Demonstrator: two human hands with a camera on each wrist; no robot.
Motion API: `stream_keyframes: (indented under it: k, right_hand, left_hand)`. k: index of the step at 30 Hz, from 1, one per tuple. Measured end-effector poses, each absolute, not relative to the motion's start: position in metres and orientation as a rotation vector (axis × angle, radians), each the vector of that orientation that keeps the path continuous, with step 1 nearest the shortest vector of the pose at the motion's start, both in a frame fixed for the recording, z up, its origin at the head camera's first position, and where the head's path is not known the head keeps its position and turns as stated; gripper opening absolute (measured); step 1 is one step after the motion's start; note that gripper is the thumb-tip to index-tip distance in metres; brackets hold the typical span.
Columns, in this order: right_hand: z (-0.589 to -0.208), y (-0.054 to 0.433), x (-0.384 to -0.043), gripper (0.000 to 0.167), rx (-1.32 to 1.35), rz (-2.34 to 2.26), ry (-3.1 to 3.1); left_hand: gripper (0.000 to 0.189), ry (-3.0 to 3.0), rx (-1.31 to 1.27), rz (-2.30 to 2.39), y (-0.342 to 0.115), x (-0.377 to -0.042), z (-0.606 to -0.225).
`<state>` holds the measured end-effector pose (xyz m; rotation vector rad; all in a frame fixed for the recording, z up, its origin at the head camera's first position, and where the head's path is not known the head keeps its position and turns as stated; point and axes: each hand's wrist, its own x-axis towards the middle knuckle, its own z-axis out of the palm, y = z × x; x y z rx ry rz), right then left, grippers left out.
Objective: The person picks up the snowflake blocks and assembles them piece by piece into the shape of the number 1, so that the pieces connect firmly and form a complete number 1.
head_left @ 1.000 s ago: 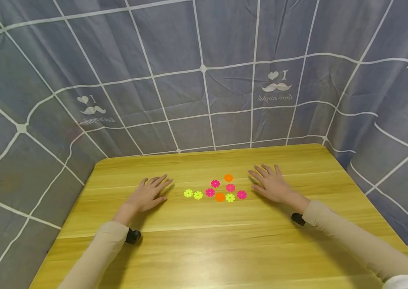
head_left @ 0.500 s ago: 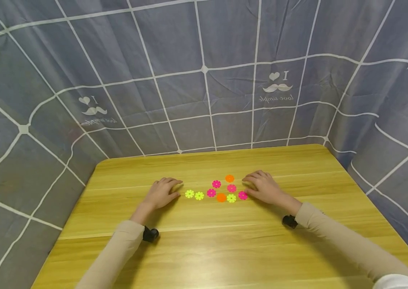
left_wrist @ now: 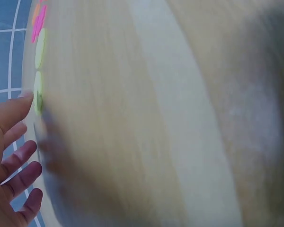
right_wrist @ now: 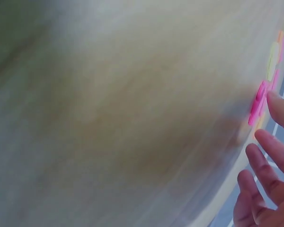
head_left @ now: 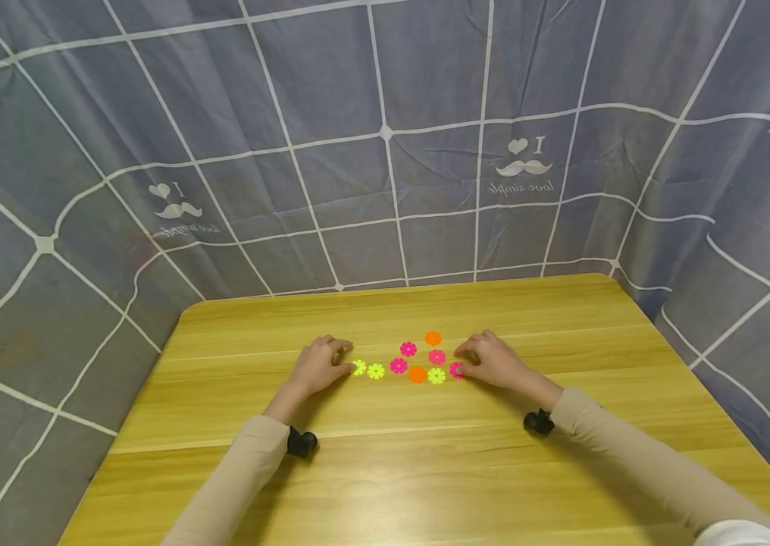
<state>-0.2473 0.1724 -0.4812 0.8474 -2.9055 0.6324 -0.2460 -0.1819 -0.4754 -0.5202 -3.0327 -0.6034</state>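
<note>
Several small flat discs with notched edges lie on the wooden table. My left hand is at the left end of the group, its thumb tip at the outermost yellow notched disc and its other fingers spread loosely. In the left wrist view that thumb overlaps the edge of the yellow disc. On the other side, my right hand has its thumb over part of the rightmost pink notched disc. The right wrist view shows the thumb beside that pink disc, with the fingers bent and apart from it.
Between the hands lie an inner yellow disc, a front orange disc, another yellow disc, a rear orange disc and several pink discs. A grey gridded curtain borders the wooden table.
Both hands have moved inward from either side to the outer discs, and their spread fingers have drawn together somewhat. The discs look unmoved on the table.
</note>
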Motion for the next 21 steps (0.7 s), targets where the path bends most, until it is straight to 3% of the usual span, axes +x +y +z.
stream_keyframes:
  k: [21]
  right_hand:
    - [-0.4764, 0.1718, -0.2506, 0.022, 0.903, 0.734, -2.915]
  left_hand:
    - [0.029, -3.006, -0.571, -0.407, -0.1757, -0.2396, -0.4736]
